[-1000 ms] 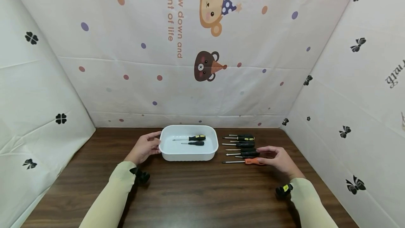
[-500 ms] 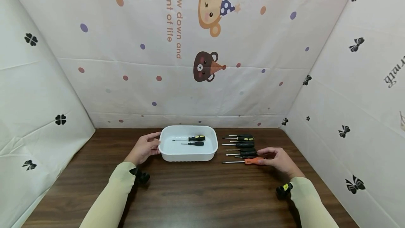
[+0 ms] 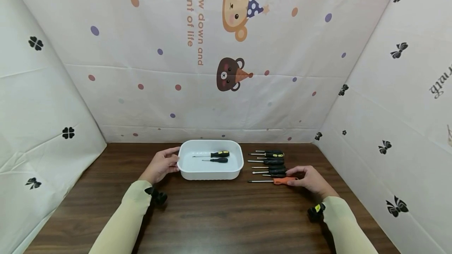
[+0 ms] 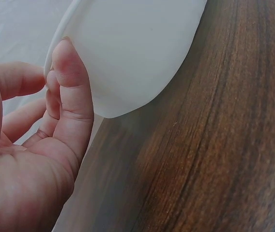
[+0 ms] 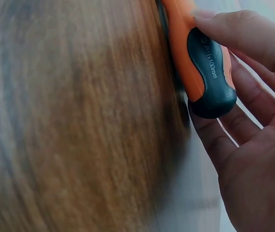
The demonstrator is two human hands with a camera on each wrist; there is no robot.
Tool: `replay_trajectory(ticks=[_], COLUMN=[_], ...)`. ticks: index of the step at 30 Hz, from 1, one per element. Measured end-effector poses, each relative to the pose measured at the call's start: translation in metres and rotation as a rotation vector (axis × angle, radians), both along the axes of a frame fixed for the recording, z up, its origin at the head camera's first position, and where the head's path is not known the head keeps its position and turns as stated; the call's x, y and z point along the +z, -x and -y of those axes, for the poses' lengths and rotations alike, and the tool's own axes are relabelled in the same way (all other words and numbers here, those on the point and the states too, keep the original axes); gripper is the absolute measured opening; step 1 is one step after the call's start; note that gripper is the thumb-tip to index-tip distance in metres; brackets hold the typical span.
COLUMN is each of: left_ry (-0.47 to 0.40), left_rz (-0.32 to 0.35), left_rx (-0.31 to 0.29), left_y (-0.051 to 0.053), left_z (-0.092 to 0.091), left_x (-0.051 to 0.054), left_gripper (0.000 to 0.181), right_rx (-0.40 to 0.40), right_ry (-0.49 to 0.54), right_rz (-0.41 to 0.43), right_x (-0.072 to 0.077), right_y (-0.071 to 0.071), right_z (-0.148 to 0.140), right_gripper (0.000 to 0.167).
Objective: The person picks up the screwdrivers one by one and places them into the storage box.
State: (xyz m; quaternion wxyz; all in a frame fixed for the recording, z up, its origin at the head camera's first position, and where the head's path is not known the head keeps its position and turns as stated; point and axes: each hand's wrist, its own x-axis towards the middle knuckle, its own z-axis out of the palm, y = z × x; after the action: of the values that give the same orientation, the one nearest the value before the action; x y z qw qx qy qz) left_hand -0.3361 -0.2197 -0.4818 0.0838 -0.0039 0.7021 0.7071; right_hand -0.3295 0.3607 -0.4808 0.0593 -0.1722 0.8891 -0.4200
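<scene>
In the head view a white rectangular tub (image 3: 210, 175) holds two screwdrivers, a black-and-yellow screwdriver (image 3: 220, 154) and a smaller black screwdriver (image 3: 219, 160). At its left end my left hand (image 3: 161, 166) holds the rim; the left wrist view shows thumb and fingers against the tub's edge (image 4: 128, 72). To the right lies an orange screwdriver (image 3: 281, 181), shaft pointing left. My right hand (image 3: 310, 181) pinches its handle, which the right wrist view shows as an orange-and-black handle (image 5: 210, 72) between thumb and fingers. The handle is partly covered by the thumb.
Several black-handled screwdrivers (image 3: 273, 161) lie in a column just beyond the orange one, shafts leftward. The brown wooden table (image 3: 226, 214) runs back to a patterned cloth wall (image 3: 197, 105), with cloth sides left and right.
My right hand has shifted slightly nearer on the orange screwdriver's handle, whose end now shows past the thumb. The left hand and tub stay in place.
</scene>
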Motion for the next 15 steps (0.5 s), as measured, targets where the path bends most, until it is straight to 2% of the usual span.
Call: replay_trajectory(ticks=[15], left_ry=[0.000], left_rz=[0.007], left_rx=[0.008], left_y=[-0.0001], left_z=[-0.0016], left_x=[0.0014], left_gripper=[0.056], right_rx=[0.033], right_ry=[-0.134], right_rz=[-0.017], right_x=[0.0012], right_y=[0.0039], right_z=[-0.0015], right_gripper=[0.033])
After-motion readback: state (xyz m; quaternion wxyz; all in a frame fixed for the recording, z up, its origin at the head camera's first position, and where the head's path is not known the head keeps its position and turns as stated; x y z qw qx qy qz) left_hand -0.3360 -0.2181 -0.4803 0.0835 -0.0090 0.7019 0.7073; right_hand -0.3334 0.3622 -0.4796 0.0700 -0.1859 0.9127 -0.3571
